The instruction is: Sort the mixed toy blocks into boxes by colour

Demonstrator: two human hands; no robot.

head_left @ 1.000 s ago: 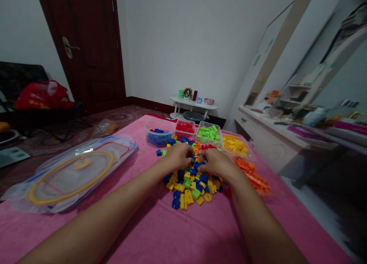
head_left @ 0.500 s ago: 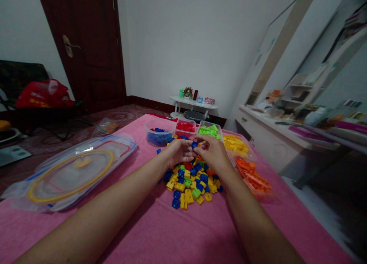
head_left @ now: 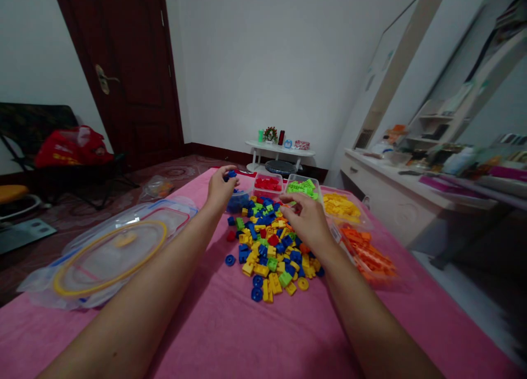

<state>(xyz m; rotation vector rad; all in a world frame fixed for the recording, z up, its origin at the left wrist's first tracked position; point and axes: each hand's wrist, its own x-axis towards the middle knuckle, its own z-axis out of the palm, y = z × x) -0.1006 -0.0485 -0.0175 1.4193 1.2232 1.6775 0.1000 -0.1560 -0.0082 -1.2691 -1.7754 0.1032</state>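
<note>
My left hand [head_left: 221, 188] pinches a blue toy building block [head_left: 230, 175] over the round clear tub of blue blocks [head_left: 237, 202], which the hand and wrist partly cover. My right hand [head_left: 304, 211] hovers at the far right of the mixed pile of building blocks [head_left: 272, 253], fingers curled. A small orange-red block [head_left: 285, 205] shows at its fingertips. Yellow, blue, green, red and orange pieces make up the pile, with several round wheel-like pieces at its near edge.
Clear boxes hold red blocks [head_left: 268, 184], green blocks [head_left: 302, 188], yellow blocks [head_left: 341, 206] and orange blocks [head_left: 366, 253]. Stacked clear lids [head_left: 111, 258] lie on the left of the pink cloth [head_left: 230, 335]. A white dresser [head_left: 391, 198] stands to the right.
My left hand has moved left and away from my right hand, carrying the blue block from above the pile to the round tub. My right hand stays nearly in place.
</note>
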